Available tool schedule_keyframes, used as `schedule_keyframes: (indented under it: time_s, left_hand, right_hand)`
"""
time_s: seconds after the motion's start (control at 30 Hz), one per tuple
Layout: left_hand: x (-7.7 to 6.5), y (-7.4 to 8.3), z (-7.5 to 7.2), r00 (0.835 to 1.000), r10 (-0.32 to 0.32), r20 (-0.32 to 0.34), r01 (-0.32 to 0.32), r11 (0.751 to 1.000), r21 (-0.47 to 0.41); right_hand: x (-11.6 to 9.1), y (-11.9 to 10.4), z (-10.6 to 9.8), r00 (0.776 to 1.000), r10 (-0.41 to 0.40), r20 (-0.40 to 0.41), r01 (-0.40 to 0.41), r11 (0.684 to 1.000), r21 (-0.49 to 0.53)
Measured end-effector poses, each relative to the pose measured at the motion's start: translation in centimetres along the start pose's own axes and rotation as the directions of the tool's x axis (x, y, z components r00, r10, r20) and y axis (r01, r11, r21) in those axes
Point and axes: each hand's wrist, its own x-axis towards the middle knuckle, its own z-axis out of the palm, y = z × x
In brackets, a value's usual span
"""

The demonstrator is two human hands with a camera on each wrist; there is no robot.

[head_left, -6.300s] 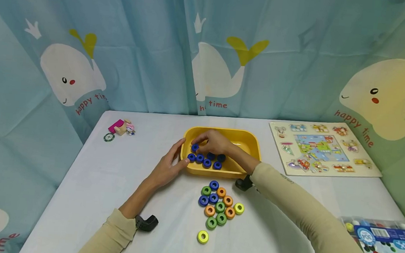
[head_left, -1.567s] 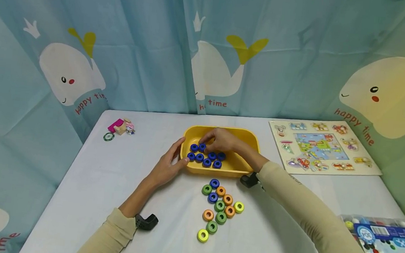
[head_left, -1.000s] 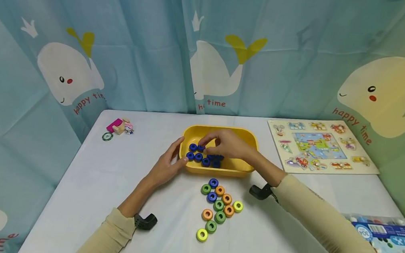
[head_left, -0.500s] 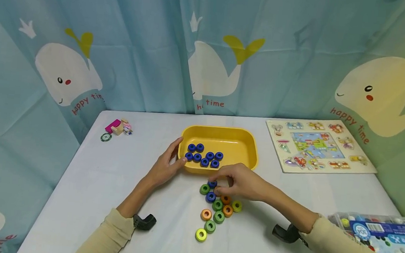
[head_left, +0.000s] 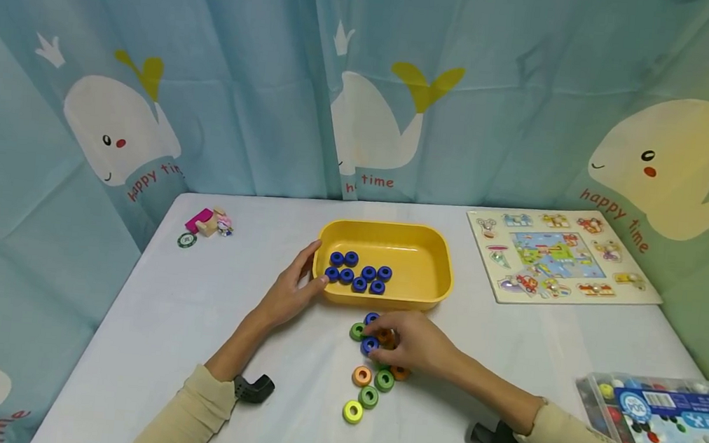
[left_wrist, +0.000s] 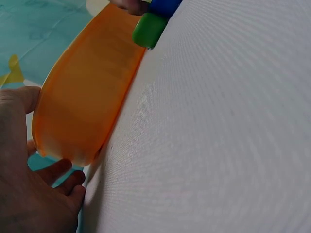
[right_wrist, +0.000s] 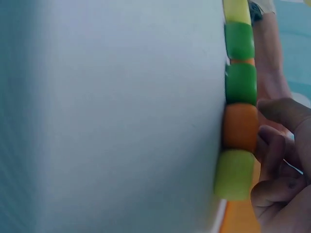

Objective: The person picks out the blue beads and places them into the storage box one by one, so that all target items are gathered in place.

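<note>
In the head view my left hand (head_left: 290, 290) holds the left end of a yellow plastic tray (head_left: 413, 303), thumb at the near rim and fingers along the outer side. The left wrist view shows thumb and fingers against the tray wall (left_wrist: 82, 97). Several blue toy rings (head_left: 368, 273) lie in the tray's left half. Just in front of the tray, my right hand (head_left: 422, 343) has thumb and index finger on opposite sides of a blue ring (head_left: 369, 346) on the table. Another blue ring (head_left: 372, 319) and a green ring (head_left: 357, 331) lie beside it. The palm hides some rings.
Nearer me are orange (head_left: 362, 375), green (head_left: 368, 396) and yellow (head_left: 352, 411) rings. A wooden puzzle board (head_left: 563, 261) lies at the back right, a clear box of beads (head_left: 660, 417) at the front right. Small toys (head_left: 209, 223) sit at the back left.
The right hand has set a blue ring down in the tray, come out towards me and moved to a blue ring on the table. The left hand has stayed at the tray.
</note>
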Motion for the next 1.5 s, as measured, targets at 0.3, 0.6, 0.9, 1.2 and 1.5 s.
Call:
schedule_keyframes:
  time_s: [0.3, 0.6, 0.9, 1.2, 1.5]
  left_hand:
    - [0.0, 0.2, 0.0, 1.000, -0.004, 0.003, 0.004, 1.000, 0.000]
    - [0.0, 0.1, -0.1, 1.000, 0.002, 0.006, -0.002, 1.000, -0.004]
    - [0.0, 0.2, -0.1, 1.000, -0.014, -0.001, 0.014, 1.000, 0.004]
    - [0.1, 0.2, 0.1, 1.000, -0.012, 0.003, 0.012, 1.000, -0.015]
    - [0.1, 0.4, 0.3, 1.000, -0.020, -0.017, 0.019, 1.000, -0.015]
  right_hand:
    - [0.0, -0.2, 0.9, 1.000, 0.003, 0.031, -0.003, 1.000, -0.013]
    - [-0.1, -0.6, 0.7, 0.999, 0.013, 0.037, -0.013, 1.000, -0.011]
    - [0.3, -1.9, -2.7, 0.998, -0.044, -0.046, 0.044, 0.999, -0.007]
    - [3.4, -0.8, -7.0, 0.987, -0.085, -0.138, 0.087, 0.996, 0.009]
    - [9.7, 3.5, -8.0, 0.992, 0.015, -0.124, -0.017, 1.000, -0.013]
